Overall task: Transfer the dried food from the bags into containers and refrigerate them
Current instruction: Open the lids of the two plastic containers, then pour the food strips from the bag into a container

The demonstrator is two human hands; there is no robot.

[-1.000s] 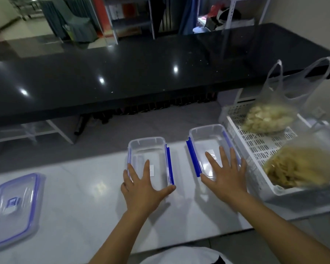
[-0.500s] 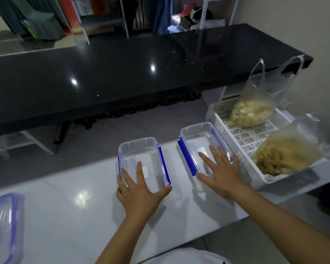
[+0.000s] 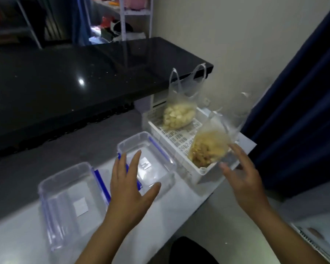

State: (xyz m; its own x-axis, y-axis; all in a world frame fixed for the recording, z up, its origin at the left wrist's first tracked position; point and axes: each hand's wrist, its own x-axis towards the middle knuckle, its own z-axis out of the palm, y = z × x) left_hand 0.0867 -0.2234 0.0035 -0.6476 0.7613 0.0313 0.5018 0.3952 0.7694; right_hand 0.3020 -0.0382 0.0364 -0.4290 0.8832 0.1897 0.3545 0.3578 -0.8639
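On glossy white counter [image 3: 179,212], 2 clear rect. containers [image 3: 151,161], slotted basket [image 3: 171,138], crinkly bags [image 3: 210,147].

Dim indoor light, cool cast. One ceiling-light glint on the black counter [image 3: 65,80]; soft shadows under the white basket [image 3: 171,141]. Right hand [image 3: 244,176] motion-blurred, as is the bag [image 3: 210,145] beside it. Wide-angle bending toward the frame edges.

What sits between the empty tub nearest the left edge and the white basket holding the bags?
In the head view, a second empty clear tub lies between the left tub and the white basket, with the left hand hovering over its near edge.
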